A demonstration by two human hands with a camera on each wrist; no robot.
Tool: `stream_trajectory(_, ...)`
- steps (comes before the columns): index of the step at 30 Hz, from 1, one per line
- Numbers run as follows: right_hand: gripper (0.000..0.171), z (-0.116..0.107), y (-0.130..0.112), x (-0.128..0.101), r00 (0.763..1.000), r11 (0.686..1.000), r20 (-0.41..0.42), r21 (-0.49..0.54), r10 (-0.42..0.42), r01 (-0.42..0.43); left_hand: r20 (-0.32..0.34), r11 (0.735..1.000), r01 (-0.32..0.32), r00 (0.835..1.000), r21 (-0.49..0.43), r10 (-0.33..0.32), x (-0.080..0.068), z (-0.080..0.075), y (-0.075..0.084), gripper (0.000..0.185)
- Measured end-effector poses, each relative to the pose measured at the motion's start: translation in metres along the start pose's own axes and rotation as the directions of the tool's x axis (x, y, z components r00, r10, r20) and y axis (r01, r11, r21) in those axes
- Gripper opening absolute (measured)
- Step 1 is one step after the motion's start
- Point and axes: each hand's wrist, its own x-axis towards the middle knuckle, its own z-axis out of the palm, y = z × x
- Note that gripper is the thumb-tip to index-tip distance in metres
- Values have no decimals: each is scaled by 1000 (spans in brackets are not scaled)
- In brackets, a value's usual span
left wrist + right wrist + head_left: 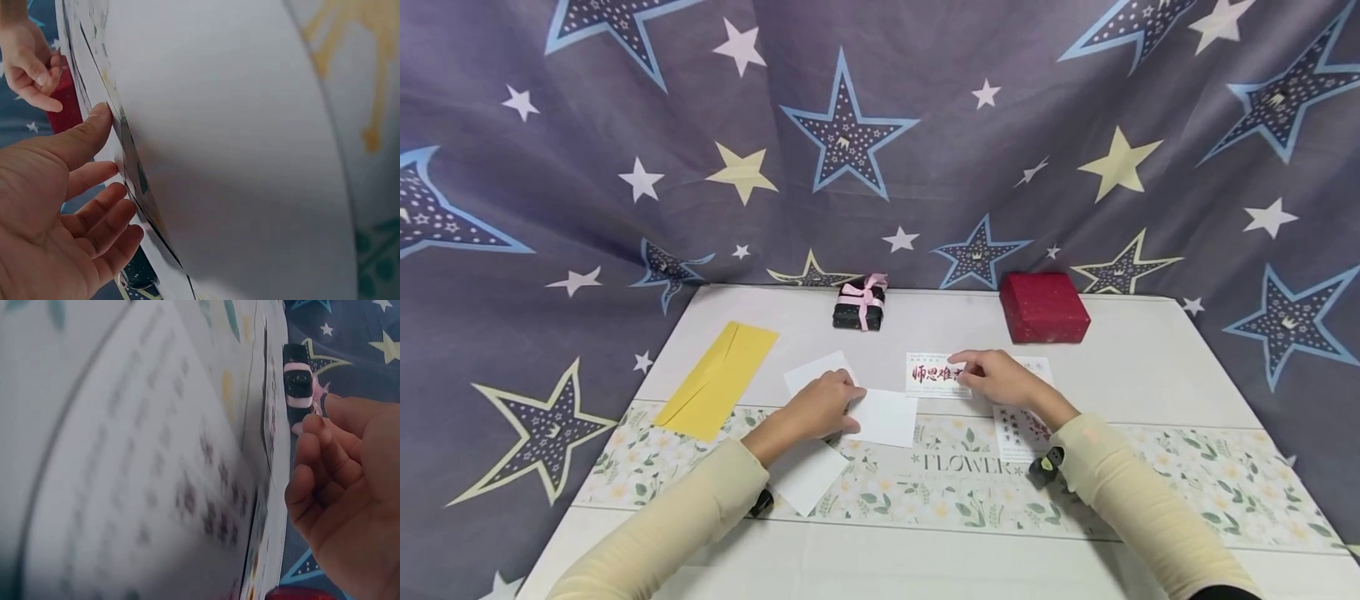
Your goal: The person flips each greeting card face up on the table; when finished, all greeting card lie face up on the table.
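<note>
The word "FLOWER" (967, 464) is showing in grey capitals, with a small star at each end, on the flowered strip (1187, 483) running across the table (1150, 367). Large red Chinese characters are standing on the white card (937, 374) under the right hand (1000, 379); the first ones are reading 师恩难, and the hand's fingers are covering the rest. Smaller red characters on a second card (1018, 433) are looking too small to read.

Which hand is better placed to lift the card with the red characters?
Right. The right hand already has its fingertips on the card with red characters, while the left hand rests on a blank white card beside it.
</note>
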Motion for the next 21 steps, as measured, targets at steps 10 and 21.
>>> stream_trajectory(10,38,18,-15,0,989,993,92,-23,-112,115,1,999,25,1000,-46,-25,-9,0,0,62)
stream_trajectory(21,36,39,-40,4,956,974,212,-57,-202,218,-4,999,44,999,-12,-44,-20,-3,-3,61)
